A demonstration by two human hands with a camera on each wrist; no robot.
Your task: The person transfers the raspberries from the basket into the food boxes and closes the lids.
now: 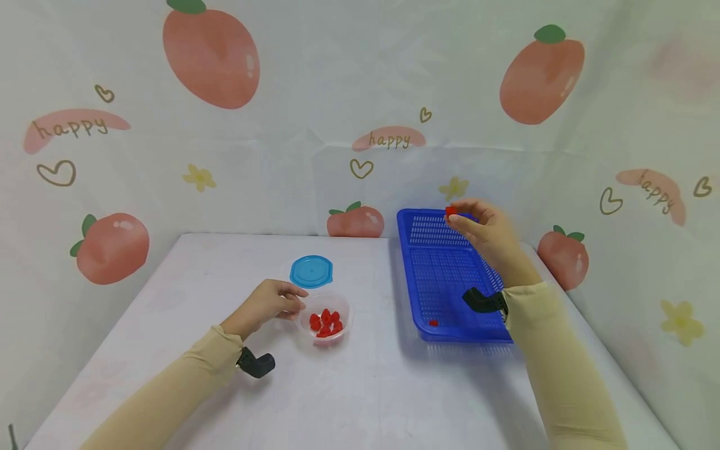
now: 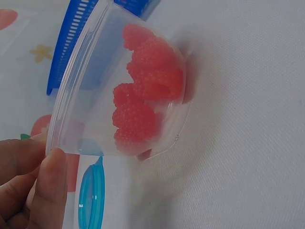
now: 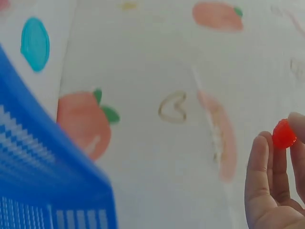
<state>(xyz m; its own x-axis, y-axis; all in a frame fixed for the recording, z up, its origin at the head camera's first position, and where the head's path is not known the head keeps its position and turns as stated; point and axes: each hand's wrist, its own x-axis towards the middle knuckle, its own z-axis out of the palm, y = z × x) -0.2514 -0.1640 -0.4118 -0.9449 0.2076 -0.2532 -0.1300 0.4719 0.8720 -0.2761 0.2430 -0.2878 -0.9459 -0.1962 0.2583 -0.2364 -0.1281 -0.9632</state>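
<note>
My left hand (image 1: 274, 301) pinches the rim of a clear plastic bowl (image 1: 344, 307), thumb on one side and fingers on the other. Several red raspberries (image 2: 143, 86) lie in the bottom of that bowl. Above the far part of a blue slotted basket (image 1: 416, 300), my right hand (image 1: 490, 236) holds one raspberry (image 3: 284, 134) between thumb and fingertips. Another raspberry (image 1: 434, 323) lies inside the basket at its near left corner. The right forearm hides part of the basket's right side.
Behind the bowl, a blue round lid (image 1: 312, 271) lies flat on the white table (image 1: 360, 387). A printed cloth (image 1: 292, 175) with fruit pictures hangs behind and beside the table. The basket stands at the table's right side.
</note>
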